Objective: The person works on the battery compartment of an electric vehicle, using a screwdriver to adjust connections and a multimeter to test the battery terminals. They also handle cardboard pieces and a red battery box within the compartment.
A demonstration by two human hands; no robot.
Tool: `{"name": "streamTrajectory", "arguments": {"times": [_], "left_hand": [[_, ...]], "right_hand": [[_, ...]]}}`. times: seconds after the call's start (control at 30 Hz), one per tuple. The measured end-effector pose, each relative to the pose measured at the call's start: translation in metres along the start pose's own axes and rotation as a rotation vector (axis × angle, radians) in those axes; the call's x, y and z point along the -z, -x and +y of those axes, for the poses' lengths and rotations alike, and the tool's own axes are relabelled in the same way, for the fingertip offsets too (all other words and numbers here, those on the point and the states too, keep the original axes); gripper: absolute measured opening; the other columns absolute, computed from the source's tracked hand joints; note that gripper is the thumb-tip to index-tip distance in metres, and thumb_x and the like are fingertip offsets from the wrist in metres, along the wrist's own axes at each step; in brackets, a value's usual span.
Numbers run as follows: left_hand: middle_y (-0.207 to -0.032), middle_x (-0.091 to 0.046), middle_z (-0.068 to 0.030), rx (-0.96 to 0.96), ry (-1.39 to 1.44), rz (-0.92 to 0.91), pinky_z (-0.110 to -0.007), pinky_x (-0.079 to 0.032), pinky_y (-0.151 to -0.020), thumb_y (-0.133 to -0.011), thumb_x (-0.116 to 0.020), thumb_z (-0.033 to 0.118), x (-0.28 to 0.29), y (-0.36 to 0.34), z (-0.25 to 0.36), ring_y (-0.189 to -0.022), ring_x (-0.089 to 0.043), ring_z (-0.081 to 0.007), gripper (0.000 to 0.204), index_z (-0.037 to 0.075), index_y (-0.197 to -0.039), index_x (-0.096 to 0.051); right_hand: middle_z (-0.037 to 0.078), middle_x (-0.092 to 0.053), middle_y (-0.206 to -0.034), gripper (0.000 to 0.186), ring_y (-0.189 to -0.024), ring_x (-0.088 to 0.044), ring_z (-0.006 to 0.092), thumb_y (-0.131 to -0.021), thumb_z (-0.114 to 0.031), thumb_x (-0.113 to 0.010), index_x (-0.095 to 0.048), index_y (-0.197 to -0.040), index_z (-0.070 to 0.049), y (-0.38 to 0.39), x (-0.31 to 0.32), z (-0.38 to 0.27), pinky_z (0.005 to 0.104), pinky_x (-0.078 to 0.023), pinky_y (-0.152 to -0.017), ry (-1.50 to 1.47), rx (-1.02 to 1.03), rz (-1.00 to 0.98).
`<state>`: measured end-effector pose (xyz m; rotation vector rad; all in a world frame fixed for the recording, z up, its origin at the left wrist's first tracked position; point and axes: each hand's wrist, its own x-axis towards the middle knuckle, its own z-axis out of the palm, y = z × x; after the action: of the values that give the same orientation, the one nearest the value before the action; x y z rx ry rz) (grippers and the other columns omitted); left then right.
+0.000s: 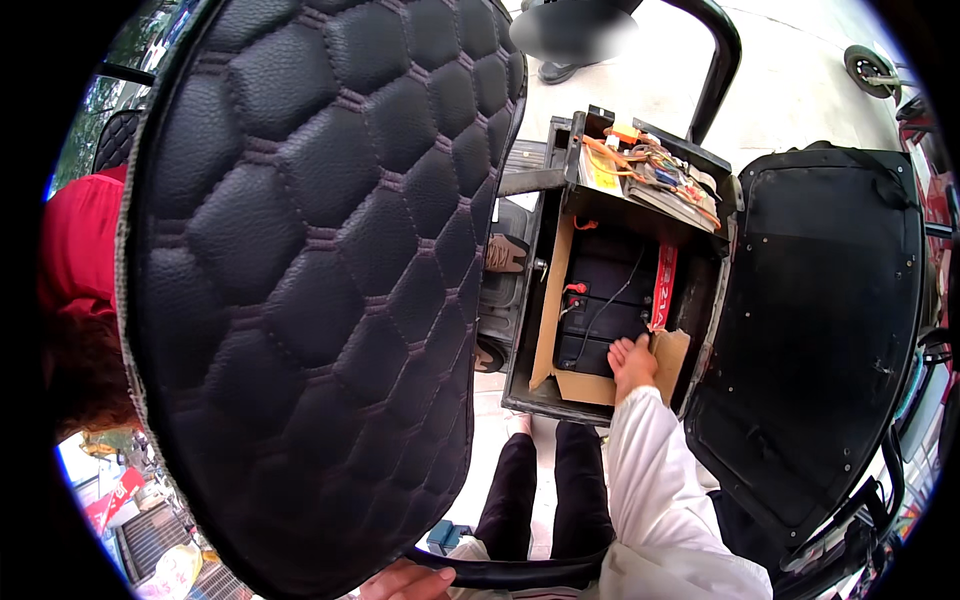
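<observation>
My right hand (633, 367) reaches into an open black box at the near right corner of a black battery pack (605, 270). Its fingers are loosely bent and apart, and I see nothing held in them. Beside it are a torn cardboard flap (672, 352) and a red printed strip (664, 285). The batteries carry a red terminal cap (576, 288) and thin dark cables (622, 302). At the lower edge my left hand (405, 582) is closed at a black curved bar (510, 573), partly cut off by the frame.
A quilted black seat cushion (330, 250) stands raised on the left. A black lid panel (815, 320) lies open on the right. Behind the batteries, a tray (722, 185) holds tangled wires (665, 170). A person in red (80, 250) is at far left; a brown shoe (507, 253) shows beside the box.
</observation>
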<state>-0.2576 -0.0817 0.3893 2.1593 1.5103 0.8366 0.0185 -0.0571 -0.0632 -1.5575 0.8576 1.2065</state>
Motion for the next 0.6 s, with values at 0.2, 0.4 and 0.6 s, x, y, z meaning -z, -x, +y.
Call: {"name": "streamTrajectory", "arguments": {"times": [0.2, 0.4, 0.6], "left_hand": [[-0.071, -0.065, -0.0030, -0.034, -0.031, -0.137, -0.034, -0.050, -0.060, -0.067, -0.075, 0.010, 0.012, 0.012, -0.007, -0.060, -0.061, -0.0208, 0.011, 0.014, -0.077, -0.076], [-0.070, -0.063, -0.0027, -0.079, -0.156, -0.055, -0.036, -0.049, -0.062, -0.073, -0.068, 0.012, 0.005, 0.016, -0.007, -0.062, -0.060, -0.0214, 0.006, 0.015, -0.074, -0.072], [-0.065, -0.061, -0.0059, -0.194, -0.050, -0.039, -0.034, -0.048, -0.058, -0.078, -0.053, 0.009, 0.000, -0.014, -0.001, -0.059, -0.057, -0.0202, 0.018, 0.005, -0.078, -0.070]], "right_hand": [[0.020, -0.060, -0.109, 0.037, -0.097, -0.061, 0.0348, -0.089, -0.016, -0.064, -0.058, -0.121, 0.001, 0.048, 0.009, 0.034, 0.0393, -0.050, -0.089, 1.104, 1.187, -0.217], [0.027, -0.048, -0.128, 0.071, -0.123, -0.041, 0.0419, -0.081, -0.015, -0.060, -0.034, -0.141, 0.013, 0.083, -0.051, 0.074, 0.0438, -0.034, -0.106, 1.561, 1.124, -0.446], [0.025, -0.046, -0.122, 0.062, -0.107, -0.055, 0.0392, -0.081, 0.006, -0.050, -0.032, -0.140, 0.007, 0.063, -0.020, 0.048, 0.0431, -0.047, -0.097, 0.951, 0.900, -0.287]]}}
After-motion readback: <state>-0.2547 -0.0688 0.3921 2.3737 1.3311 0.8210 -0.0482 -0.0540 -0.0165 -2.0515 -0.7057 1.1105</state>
